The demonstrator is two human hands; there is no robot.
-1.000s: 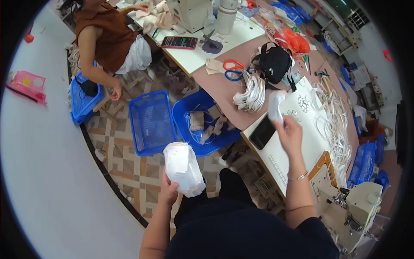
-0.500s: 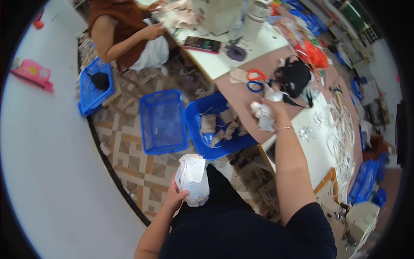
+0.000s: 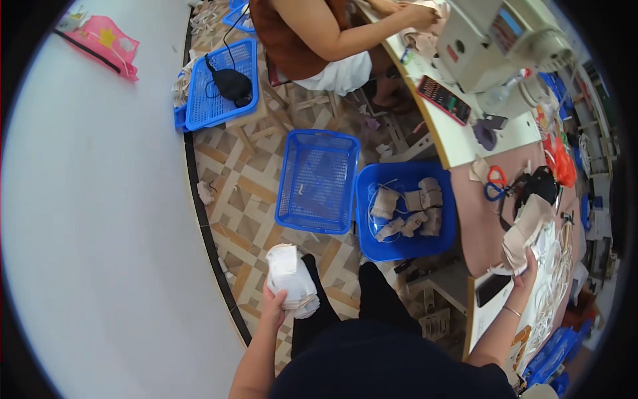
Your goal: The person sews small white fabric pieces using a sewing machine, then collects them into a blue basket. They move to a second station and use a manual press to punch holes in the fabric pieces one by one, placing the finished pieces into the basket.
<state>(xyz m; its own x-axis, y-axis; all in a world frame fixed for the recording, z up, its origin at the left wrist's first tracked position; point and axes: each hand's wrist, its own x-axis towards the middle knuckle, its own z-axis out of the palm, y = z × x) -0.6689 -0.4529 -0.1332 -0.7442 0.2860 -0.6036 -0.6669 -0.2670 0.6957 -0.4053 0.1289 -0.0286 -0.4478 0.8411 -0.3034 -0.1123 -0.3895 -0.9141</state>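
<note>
A thick stack of white fabric pieces (image 3: 292, 282) is in my left hand (image 3: 272, 304), held above the floor by my legs. The thumb lies on top and the fingers wrap its side. At the table's right part, my right hand (image 3: 526, 271) grips a strip of beige cloth (image 3: 528, 229), raised above the tabletop. White material shows beside this cloth. A dark phone (image 3: 493, 290) lies just left of that hand. Beyond the cloth are a black bag (image 3: 539, 186) and scissors (image 3: 495, 183) with red and blue handles.
On the tiled floor stand a blue slotted basket (image 3: 282, 216) and a blue tub (image 3: 362, 243) with beige cloth bundles. A person (image 3: 312, 33) sits at a sewing machine (image 3: 468, 56). White cords (image 3: 561, 266) lie on the right table. A white surface (image 3: 100, 233) runs along the left.
The view has swung, so the table sits farther right. My right hand, earlier among crumpled white pieces on the pink tabletop, now holds up beige cloth. My left hand still holds the white stack.
</note>
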